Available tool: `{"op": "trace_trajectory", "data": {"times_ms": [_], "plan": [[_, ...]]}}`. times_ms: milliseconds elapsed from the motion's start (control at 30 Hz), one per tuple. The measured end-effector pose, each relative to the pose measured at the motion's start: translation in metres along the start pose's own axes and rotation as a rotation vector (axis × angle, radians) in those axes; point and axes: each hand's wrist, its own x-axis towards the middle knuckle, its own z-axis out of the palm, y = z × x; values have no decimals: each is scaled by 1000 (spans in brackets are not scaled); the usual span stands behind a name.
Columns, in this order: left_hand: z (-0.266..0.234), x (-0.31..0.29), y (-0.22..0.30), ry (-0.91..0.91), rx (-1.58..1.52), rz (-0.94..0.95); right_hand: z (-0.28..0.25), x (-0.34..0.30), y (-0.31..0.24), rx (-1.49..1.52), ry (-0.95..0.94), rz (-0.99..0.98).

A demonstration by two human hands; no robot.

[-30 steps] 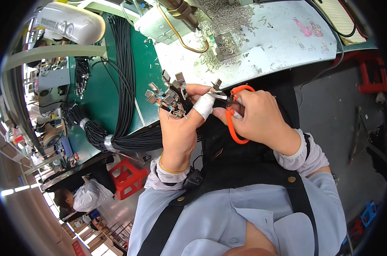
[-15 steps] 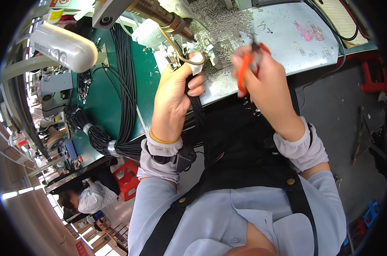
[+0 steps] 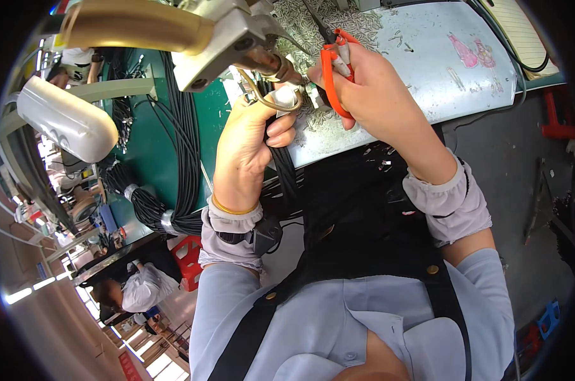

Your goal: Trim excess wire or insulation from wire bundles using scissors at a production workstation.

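Note:
My left hand is closed around a bundle of black cables, whose loose lengths hang down towards my lap. Its thumb lies beside a curved brass-coloured rod, under the head of a bench machine; something white covers the thumb's tip. In my right hand are orange-handled scissors, their dark blades pointing away from me. The right fingertips are close to the machine's tip, and whether they also pinch a small part is hidden. Small metal pieces lie heaped behind the scissors.
Long black cable coils lie on the green bench top at left. A white rounded cylinder hangs at upper left. The metal work plate extends to the right. Another person sits at lower left, near a red stool.
My right hand has moved left and away from me with the scissors, up to the machine's tip. My left hand has shifted slightly left, still gripping the cables. The machine appears larger in view.

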Motion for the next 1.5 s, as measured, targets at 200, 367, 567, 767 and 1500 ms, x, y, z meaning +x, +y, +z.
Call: {"op": "trace_trajectory", "data": {"times_ms": [200, 367, 567, 767, 1500], "plan": [[4, -1, -1, 35, 10, 23, 0, 0, -2, -4, -26, -2], [8, -6, -1, 72, 58, 44, 3, -3, 0, -46, 17, -41], [9, -28, -13, -65, -39, 42, 1, -29, -1, 88, 61, -64], [16, -52, -38, 154, 294, 307, 10, -49, 0, -205, 180, -430], [10, -77, -51, 23, 310, 230, 14, -62, -9, 89, -148, 27]]}}
